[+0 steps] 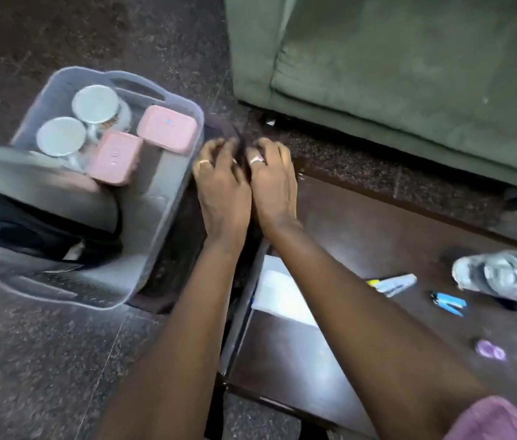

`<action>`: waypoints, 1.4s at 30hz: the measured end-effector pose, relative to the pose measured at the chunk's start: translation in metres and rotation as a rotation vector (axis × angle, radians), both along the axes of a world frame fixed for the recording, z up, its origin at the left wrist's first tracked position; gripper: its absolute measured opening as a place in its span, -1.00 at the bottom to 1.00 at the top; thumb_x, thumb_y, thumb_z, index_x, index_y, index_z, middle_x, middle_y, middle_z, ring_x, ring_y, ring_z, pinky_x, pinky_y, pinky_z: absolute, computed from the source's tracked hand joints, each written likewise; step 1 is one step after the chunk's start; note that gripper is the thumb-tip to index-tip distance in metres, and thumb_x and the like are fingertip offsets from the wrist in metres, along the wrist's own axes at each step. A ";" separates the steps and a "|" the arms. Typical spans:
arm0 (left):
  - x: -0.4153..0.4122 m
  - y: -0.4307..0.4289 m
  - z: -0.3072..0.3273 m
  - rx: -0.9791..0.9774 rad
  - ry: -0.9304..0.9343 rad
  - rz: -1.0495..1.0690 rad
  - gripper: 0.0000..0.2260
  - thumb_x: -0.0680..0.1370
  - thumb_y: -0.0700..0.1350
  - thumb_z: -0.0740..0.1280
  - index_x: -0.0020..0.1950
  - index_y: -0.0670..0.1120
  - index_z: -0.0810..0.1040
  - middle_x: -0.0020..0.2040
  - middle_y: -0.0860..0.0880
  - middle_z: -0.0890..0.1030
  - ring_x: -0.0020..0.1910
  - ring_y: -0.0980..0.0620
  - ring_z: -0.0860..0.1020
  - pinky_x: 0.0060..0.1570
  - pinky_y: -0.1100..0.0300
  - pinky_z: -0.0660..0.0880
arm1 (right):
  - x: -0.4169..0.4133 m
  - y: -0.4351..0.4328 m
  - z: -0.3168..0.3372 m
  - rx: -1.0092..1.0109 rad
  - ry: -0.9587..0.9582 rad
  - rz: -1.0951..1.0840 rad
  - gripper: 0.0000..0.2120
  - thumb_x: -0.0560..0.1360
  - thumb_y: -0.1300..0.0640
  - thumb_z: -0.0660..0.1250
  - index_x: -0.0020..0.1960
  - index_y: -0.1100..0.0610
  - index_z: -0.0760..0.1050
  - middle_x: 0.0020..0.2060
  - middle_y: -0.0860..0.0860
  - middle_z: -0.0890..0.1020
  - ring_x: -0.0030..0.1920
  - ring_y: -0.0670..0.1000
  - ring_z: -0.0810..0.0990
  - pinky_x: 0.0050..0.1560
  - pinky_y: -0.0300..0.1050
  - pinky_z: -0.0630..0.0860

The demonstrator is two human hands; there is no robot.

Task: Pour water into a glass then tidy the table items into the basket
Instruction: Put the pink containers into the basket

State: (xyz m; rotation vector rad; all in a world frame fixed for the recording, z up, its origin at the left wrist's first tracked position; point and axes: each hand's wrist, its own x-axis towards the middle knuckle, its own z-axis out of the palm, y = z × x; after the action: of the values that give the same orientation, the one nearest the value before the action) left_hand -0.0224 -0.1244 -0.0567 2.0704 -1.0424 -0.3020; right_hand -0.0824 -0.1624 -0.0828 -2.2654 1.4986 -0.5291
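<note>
My pink sleeve (498, 420) is sitting closest to the camera. The table (377, 236) is stretching away right of my fingers. The basket (168, 217) is lying just beside them on the left, carrying a kettle (38, 211). My left hand (219, 185) and right hand (271, 182) are pressing side by side, fingers curling over something dark. Blur is stopping me from telling whether they are gripping it. The glass (501, 277) is standing well right of my fingers, nearer my body, with a small blue tool (449, 304) beside it. By swinging my right arm back carelessly, I am risking toppling the glass and wetting the white paper (282, 296).
</note>
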 end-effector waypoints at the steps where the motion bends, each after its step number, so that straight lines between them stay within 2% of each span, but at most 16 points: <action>1: -0.020 0.004 -0.005 0.019 0.006 -0.042 -0.68 0.50 -0.30 0.19 0.23 -0.18 0.52 0.24 -0.19 0.48 0.23 -0.13 0.42 0.24 0.25 0.25 | -0.023 0.009 -0.005 0.052 -0.064 -0.075 -0.73 0.53 0.23 0.16 0.19 0.26 0.47 0.24 0.19 0.46 0.26 0.17 0.36 0.24 -0.02 0.31; 3: -0.070 0.014 -0.019 0.081 0.030 -0.151 -0.69 0.52 -0.28 0.19 0.23 -0.16 0.52 0.25 -0.13 0.48 0.25 -0.09 0.40 0.23 0.27 0.27 | -0.080 0.029 -0.015 0.155 -0.156 -0.229 -0.74 0.52 0.30 0.16 0.18 0.27 0.47 0.19 0.22 0.47 0.21 0.15 0.37 0.18 -0.09 0.27; 5: -0.123 0.030 -0.032 0.154 0.075 -0.277 -0.70 0.52 -0.29 0.19 0.22 -0.16 0.53 0.25 -0.12 0.48 0.25 -0.08 0.40 0.24 0.27 0.29 | -0.138 0.052 -0.026 0.253 -0.203 -0.380 -0.73 0.53 0.25 0.13 0.19 0.22 0.46 0.18 0.17 0.47 0.20 0.11 0.37 0.15 -0.18 0.22; 8: -0.204 0.056 -0.044 0.221 0.097 -0.476 -0.72 0.51 -0.31 0.20 0.18 -0.20 0.55 0.21 -0.17 0.52 0.18 -0.14 0.46 0.22 0.16 0.35 | -0.216 0.085 -0.031 0.390 -0.407 -0.647 -0.73 0.50 0.08 0.10 0.10 0.12 0.48 0.08 0.03 0.52 0.16 0.07 0.42 0.23 -0.06 0.29; 11: -0.290 0.080 -0.047 0.239 0.111 -0.662 -0.74 0.49 -0.32 0.22 0.12 -0.22 0.58 0.14 -0.20 0.56 0.10 -0.19 0.51 0.17 0.11 0.37 | -0.301 0.118 -0.034 0.375 -0.480 -0.857 -0.75 0.44 0.04 0.11 0.00 0.10 0.47 -0.02 0.05 0.55 0.08 0.11 0.46 0.13 0.05 0.37; 15: -0.406 0.105 -0.050 0.265 0.158 -0.897 -0.75 0.46 -0.33 0.22 0.08 -0.23 0.59 0.07 -0.23 0.60 0.08 -0.20 0.54 0.18 0.11 0.36 | -0.416 0.161 -0.044 0.314 -0.470 -1.135 -0.67 0.41 0.02 0.10 0.07 0.13 0.47 0.02 0.08 0.53 0.09 0.12 0.47 0.15 0.10 0.39; 19: -0.504 0.126 -0.057 0.347 0.152 -1.077 -0.76 0.51 -0.26 0.20 0.11 -0.18 0.57 0.12 -0.18 0.57 0.14 -0.17 0.49 0.23 0.07 0.36 | -0.516 0.193 -0.053 0.238 -0.261 -1.245 -0.74 0.48 0.11 0.16 0.11 0.17 0.48 0.08 0.10 0.52 0.13 0.15 0.42 0.13 -0.08 0.29; 22: -0.565 0.137 -0.064 0.428 0.088 -1.187 -0.71 0.52 -0.24 0.19 0.23 -0.14 0.50 0.23 -0.15 0.51 0.26 -0.13 0.41 0.30 0.08 0.29 | -0.584 0.211 -0.060 0.182 0.155 -1.233 -0.69 0.46 0.17 0.26 0.19 0.19 0.48 0.22 0.24 0.45 0.18 0.27 0.37 0.17 0.05 0.26; 24: -0.599 0.142 -0.064 0.453 0.069 -1.244 -0.67 0.53 -0.23 0.18 0.28 -0.12 0.47 0.27 -0.13 0.48 0.30 -0.12 0.36 0.32 0.08 0.28 | -0.627 0.220 -0.064 0.227 0.281 -1.347 -0.60 0.46 0.12 0.27 0.29 0.13 0.41 0.32 0.26 0.34 0.24 0.31 0.32 0.21 0.13 0.25; 30: -0.637 0.152 -0.064 0.451 0.041 -1.338 -0.66 0.53 -0.24 0.18 0.31 -0.11 0.44 0.26 -0.11 0.47 0.27 -0.11 0.35 0.29 0.06 0.33 | -0.711 0.237 -0.078 0.471 0.293 -1.547 -0.33 0.38 -0.03 0.42 0.40 0.00 0.21 0.41 0.32 0.14 0.36 0.33 0.19 0.27 0.24 0.24; 34: -0.634 0.153 -0.070 0.462 0.026 -1.365 -0.65 0.54 -0.23 0.17 0.31 -0.09 0.44 0.28 -0.10 0.47 0.27 -0.10 0.35 0.31 0.04 0.35 | -0.737 0.239 -0.090 0.608 0.104 -1.520 -0.25 0.41 0.02 0.40 0.47 -0.04 0.07 0.31 0.31 0.25 0.28 0.36 0.29 0.26 0.20 0.30; 38: -0.621 0.148 -0.079 0.505 0.023 -1.312 -0.66 0.53 -0.24 0.17 0.29 -0.09 0.47 0.25 -0.11 0.49 0.26 -0.11 0.39 0.31 0.00 0.36 | -0.726 0.241 -0.089 0.421 -0.012 -1.602 -0.26 0.35 0.12 0.42 0.43 0.09 0.13 0.23 0.29 0.32 0.23 0.35 0.31 0.24 0.15 0.33; 42: -0.609 0.142 -0.078 0.526 0.093 -1.276 -0.68 0.54 -0.24 0.18 0.28 -0.11 0.48 0.25 -0.13 0.51 0.22 -0.12 0.45 0.31 0.05 0.35 | -0.687 0.245 -0.079 0.169 -0.060 -1.593 -0.28 0.27 0.18 0.44 0.34 0.26 0.22 0.20 0.29 0.37 0.19 0.35 0.34 0.28 0.13 0.23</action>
State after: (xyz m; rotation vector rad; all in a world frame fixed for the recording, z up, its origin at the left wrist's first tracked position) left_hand -0.6314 0.0181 -0.1347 1.4492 -2.2823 -1.3878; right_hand -0.7696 0.0828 -0.1618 -0.4833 2.8683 -0.7360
